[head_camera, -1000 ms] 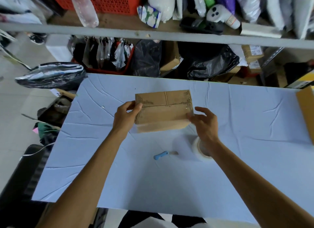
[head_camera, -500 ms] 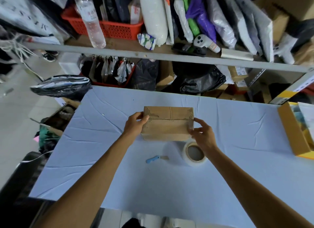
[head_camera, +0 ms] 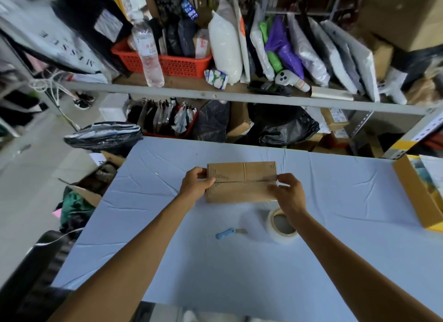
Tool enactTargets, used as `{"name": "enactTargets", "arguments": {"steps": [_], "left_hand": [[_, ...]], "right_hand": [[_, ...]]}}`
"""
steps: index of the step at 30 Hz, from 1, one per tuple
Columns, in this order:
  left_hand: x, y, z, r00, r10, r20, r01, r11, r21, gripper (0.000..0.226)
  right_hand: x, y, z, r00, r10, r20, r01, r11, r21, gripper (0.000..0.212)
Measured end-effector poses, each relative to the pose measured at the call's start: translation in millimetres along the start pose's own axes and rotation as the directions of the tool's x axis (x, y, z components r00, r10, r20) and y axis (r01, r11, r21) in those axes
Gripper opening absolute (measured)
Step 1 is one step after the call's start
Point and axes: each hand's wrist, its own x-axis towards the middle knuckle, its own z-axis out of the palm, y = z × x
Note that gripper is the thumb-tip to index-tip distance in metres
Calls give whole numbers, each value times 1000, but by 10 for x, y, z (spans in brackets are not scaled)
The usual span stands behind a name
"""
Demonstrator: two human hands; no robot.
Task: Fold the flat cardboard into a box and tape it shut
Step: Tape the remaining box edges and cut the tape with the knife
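Observation:
A small brown cardboard box (head_camera: 242, 182) lies on the pale blue table (head_camera: 215, 269), its two top flaps meeting along a lengthwise seam. My left hand (head_camera: 195, 186) grips the box's left end, thumb on top. My right hand (head_camera: 288, 193) holds the right end, with the fingers pinching at the seam near the corner. A roll of clear tape (head_camera: 281, 225) lies flat just in front of the box, partly hidden by my right wrist. A small blue-handled cutter (head_camera: 229, 233) lies to the left of the roll.
An open yellow-brown carton (head_camera: 417, 197) sits at the table's right edge. Behind the table a metal shelf (head_camera: 215, 95) carries a red basket, a water bottle and packed bags. Boxes and bags crowd the floor to the left.
The box has been lowered from mid-air onto the table. The view has tilted up, showing more of the shelf. My right hand has shifted onto the seam at the right end.

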Motion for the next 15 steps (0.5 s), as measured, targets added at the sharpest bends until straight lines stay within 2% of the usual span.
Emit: {"name": "enactTargets", "arguments": {"steps": [2, 5, 6, 7, 8, 9, 11, 13, 15], "left_hand": [[7, 3, -16, 1000, 4, -26, -4, 1000, -9, 34], [7, 52, -62, 1000, 5, 31, -1, 992, -125, 55], [13, 83, -79, 996, -7, 90, 25, 981, -193, 53], [14, 120, -93, 989, -21, 149, 60, 963, -264, 39], [0, 171, -106, 981, -39, 189, 101, 940, -327, 20], [-14, 213, -113, 980, -47, 193, 115, 925, -361, 15], [-14, 254, -103, 984, -36, 173, 91, 944, -318, 26], [-25, 253, -69, 990, -3, 140, 35, 974, -222, 27], [-25, 209, -38, 997, -3, 82, 18, 983, -182, 29]], "right_hand": [[16, -40, 6, 1000, 19, -12, -18, 998, 62, 25], [39, -93, -9, 999, 51, 8, -52, 986, 160, 48], [54, -104, -16, 999, 47, 14, -49, 983, 177, 52], [68, -114, -24, 999, 38, 14, -40, 984, 173, 53], [79, -128, -27, 1000, 29, 5, -29, 988, 151, 53], [85, -145, -29, 1000, 22, -8, -20, 992, 124, 49], [94, -171, -31, 1000, 17, -16, -15, 994, 108, 35], [104, -190, -30, 1000, 4, -10, -3, 993, 115, 22], [118, -193, -36, 1000, -25, -8, 25, 995, 91, 19]]}}
